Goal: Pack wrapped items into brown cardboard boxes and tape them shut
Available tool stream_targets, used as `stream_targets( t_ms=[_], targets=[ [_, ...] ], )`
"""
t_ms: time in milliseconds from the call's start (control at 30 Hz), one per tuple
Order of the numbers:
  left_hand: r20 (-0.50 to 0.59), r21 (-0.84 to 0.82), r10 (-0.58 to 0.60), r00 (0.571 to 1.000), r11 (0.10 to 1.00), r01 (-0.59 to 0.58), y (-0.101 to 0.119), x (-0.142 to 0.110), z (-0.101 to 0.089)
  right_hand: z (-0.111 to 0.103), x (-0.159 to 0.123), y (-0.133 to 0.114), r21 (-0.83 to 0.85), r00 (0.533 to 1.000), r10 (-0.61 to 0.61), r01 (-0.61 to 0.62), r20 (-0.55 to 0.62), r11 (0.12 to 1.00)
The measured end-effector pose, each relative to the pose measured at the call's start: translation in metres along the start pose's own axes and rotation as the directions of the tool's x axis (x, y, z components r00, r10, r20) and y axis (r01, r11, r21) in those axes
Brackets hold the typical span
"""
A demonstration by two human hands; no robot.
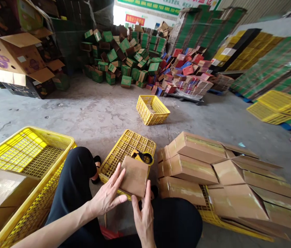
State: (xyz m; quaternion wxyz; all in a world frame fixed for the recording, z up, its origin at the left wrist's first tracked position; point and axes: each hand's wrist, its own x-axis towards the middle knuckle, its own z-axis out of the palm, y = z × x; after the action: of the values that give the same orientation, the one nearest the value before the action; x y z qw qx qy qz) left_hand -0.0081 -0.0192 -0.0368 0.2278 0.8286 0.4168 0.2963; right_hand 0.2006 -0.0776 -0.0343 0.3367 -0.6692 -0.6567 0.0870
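A small brown cardboard box (pixel 134 176) sits in front of me over an upturned yellow plastic crate (pixel 121 155). My left hand (pixel 107 195) is open, its stretched fingertips touching the box's left edge and its thumb apart. At the near right corner, my right hand (pixel 144 215) has its thumb by the near edge and its fingers along the right side, gripping the corner. What lies under the box is hidden. Just beyond it, a yellow and black tape dispenser (pixel 143 156) rests on the crate.
Left, a large yellow crate (pixel 70 142) holds a cardboard box (pixel 3 186). Right, several folded cartons (pixel 195 168) are stacked on yellow plastic. Ahead stands a small yellow basket (pixel 153 119). Heaps of green boxes (pixel 126 81) and red boxes (pixel 188 70) lie farther back.
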Motion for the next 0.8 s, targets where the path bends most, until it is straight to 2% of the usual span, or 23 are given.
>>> stream_targets(
  t_ms=[133, 233, 367, 467, 667, 800],
  targets=[
    [-0.017, 0.036, 0.016, 1.0, 0.999, -0.015, 0.002, -0.001, 0.002, 0.001, -0.001, 0.01, -0.02, 1.0, -0.013, 0.013, -0.002, 1.0],
    [-0.029, 0.071, 0.039, 0.999, 0.997, -0.037, 0.006, 0.004, 0.003, -0.006, 0.004, 0.018, -0.049, 0.997, -0.075, 0.074, -0.024, 0.996],
    [-0.007, 0.129, 0.077, 0.997, 0.989, -0.075, 0.01, 0.004, 0.0, -0.019, 0.008, 0.017, -0.067, 0.987, -0.157, 0.156, -0.011, 0.985],
    [0.004, 0.142, 0.084, 0.996, 0.986, -0.083, 0.012, 0.002, -0.001, -0.019, 0.008, 0.015, -0.044, 0.984, -0.179, 0.179, 0.004, 0.983],
    [-0.014, 0.157, 0.092, 0.996, 0.984, -0.088, 0.009, 0.003, 0.002, -0.01, 0.005, 0.017, 0.021, 0.988, -0.117, 0.12, -0.097, 0.993],
    [-0.016, 0.169, 0.101, 0.995, 0.981, -0.097, 0.006, 0.003, 0.001, -0.01, 0.004, 0.014, 0.04, 0.995, -0.035, 0.039, -0.09, 0.998]
  ],
)
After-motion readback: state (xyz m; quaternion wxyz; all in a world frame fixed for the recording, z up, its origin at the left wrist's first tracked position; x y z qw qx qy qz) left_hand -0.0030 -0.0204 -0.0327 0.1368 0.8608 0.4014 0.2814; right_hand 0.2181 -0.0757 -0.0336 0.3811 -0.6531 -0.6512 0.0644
